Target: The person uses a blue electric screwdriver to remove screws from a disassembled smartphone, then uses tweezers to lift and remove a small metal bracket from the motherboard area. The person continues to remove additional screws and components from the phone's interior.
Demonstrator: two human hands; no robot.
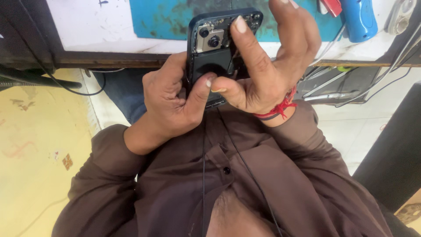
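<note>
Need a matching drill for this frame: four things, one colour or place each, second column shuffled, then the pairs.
Things:
1. opened phone
2. wrist thread
3. work mat
4. shirt

Descriptions:
A. brown
B. blue-green, on the bench
C. red
D. black, between left hand and right hand

Pairs: 1-D, 2-C, 3-B, 4-A

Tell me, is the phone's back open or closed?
Open. The phone has no back cover: camera parts and dark insides show while the left hand and right hand hold it.
</note>
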